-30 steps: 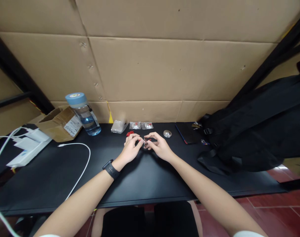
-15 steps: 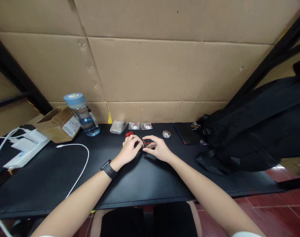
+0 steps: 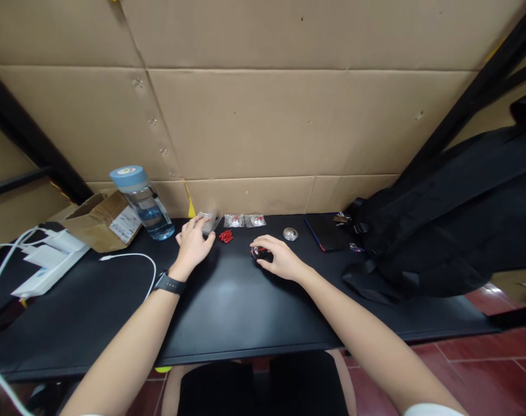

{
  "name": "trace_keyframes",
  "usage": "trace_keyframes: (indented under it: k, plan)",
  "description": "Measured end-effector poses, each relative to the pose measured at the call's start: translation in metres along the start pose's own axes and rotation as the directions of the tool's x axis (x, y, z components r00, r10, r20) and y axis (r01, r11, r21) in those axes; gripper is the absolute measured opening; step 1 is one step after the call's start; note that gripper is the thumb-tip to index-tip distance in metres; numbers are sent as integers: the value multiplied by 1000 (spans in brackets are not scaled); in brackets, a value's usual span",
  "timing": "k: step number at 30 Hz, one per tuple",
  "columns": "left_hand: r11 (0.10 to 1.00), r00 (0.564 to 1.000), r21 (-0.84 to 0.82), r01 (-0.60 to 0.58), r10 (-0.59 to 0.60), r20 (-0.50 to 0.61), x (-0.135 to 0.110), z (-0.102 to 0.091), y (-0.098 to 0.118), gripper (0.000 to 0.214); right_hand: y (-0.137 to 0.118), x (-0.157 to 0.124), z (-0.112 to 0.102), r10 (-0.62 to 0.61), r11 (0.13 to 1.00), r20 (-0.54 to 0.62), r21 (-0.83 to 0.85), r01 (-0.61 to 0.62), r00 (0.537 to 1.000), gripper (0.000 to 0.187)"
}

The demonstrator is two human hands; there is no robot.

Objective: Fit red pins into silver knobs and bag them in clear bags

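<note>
My left hand [image 3: 194, 241] is over the near-left side of a clear plastic packet [image 3: 210, 222], fingers spread and partly covering it. Whether the fingers touch the packet is hard to make out. In my right hand [image 3: 275, 257] is a small round disc with red parts [image 3: 257, 252], gripped by its edge between thumb and fingers just above the black table. A small pile of red pieces [image 3: 225, 236] lies between the two hands. Behind it are two flat clear bags [image 3: 234, 221] with round items and red bits inside. A shiny round dome [image 3: 290, 234] sits right of my right hand.
On the left stand a water bottle [image 3: 147, 202], an open cardboard box [image 3: 100, 222] and a white power strip [image 3: 50, 266] with a white cable [image 3: 133, 254]. At right are a dark flat notebook [image 3: 326, 234], keys [image 3: 341, 218] and a black backpack [image 3: 454, 219]. Cardboard panels [image 3: 254, 127] close off the back.
My left hand has left the disc and moved left to the clear packet, uncovering the red pile. My right hand stays in place with the disc, which has tilted to face upward more.
</note>
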State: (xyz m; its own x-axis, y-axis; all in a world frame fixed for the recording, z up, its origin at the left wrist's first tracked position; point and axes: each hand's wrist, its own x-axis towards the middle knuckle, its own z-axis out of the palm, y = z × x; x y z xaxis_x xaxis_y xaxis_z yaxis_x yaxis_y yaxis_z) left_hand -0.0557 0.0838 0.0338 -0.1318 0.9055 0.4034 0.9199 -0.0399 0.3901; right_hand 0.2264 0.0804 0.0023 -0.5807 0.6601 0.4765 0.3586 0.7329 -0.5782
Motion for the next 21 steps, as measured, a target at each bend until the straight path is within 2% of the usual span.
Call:
trace_keyframes:
  k: [4, 10, 14, 21]
  plan:
    - [1000, 997, 6, 19, -19, 77, 6, 1, -7, 52, 2, -1, -1, -6, 999, 27, -44, 7, 1000, 48]
    - [998, 991, 44, 40, -45, 129, 9, 3, -11, 53, 2, -1, -1, -12, 999, 40, -44, 13, 999, 46]
    - [999, 992, 48, 2, -8, 123, 9, 6, -14, 53, 1, 0, -2, -13, 999, 48, -39, 15, 999, 46]
    - [998, 995, 49, 30, -34, 94, 10, 5, -15, 55, -2, 0, -3, -27, 1000, 52, -13, 28, 998, 45]
